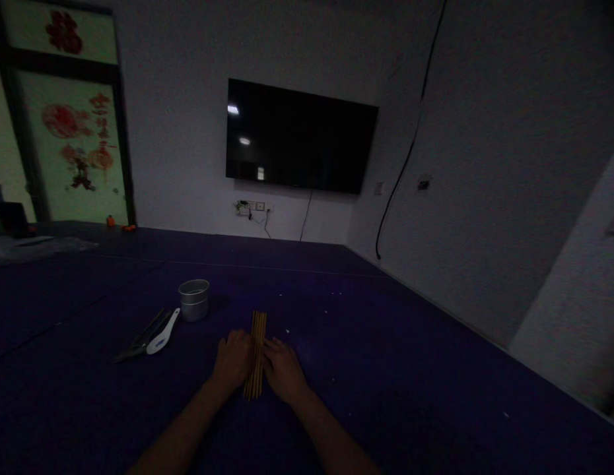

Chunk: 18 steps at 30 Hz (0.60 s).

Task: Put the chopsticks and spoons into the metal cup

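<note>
Pressing in from opposite sides, the left hand [234, 359] and right hand [284, 369] touch the bundle of sticks [259, 323], apparently aligning it; finger closure cannot be told. Any shift would call for even pressure. Left of the bundle on the blue surface [386, 369] lies the white spoon [161, 341], with the metal cup [194, 306] farther forward.

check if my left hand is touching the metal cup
Apart. The head view shows a bare strip of blue surface between the left hand and the metal cup, which stands farther out.
</note>
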Motion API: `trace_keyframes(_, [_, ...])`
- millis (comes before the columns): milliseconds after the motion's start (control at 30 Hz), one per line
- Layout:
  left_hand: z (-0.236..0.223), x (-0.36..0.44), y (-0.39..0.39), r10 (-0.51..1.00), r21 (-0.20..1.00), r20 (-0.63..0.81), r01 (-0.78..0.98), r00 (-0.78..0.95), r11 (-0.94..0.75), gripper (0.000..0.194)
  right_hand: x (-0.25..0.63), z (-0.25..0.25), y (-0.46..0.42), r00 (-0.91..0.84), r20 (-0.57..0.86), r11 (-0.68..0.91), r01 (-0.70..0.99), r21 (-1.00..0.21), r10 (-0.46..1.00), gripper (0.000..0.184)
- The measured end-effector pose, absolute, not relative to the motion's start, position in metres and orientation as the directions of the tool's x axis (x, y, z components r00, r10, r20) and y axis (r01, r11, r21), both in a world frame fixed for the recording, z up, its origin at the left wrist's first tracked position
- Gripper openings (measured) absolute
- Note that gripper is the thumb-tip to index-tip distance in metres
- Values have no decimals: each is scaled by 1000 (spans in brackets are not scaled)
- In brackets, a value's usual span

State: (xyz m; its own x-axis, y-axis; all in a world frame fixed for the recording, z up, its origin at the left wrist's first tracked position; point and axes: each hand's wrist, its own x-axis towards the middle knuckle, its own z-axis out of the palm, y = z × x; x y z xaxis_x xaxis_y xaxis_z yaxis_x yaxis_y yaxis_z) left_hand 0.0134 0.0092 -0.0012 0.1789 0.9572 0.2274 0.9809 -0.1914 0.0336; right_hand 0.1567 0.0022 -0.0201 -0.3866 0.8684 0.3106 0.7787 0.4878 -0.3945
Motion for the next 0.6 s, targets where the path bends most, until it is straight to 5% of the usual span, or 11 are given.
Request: trace_keyframes(600, [-3,11,10,957,55,216,976,193,-210,38,157,-24,5,-393,321,496,784,-373,862,40])
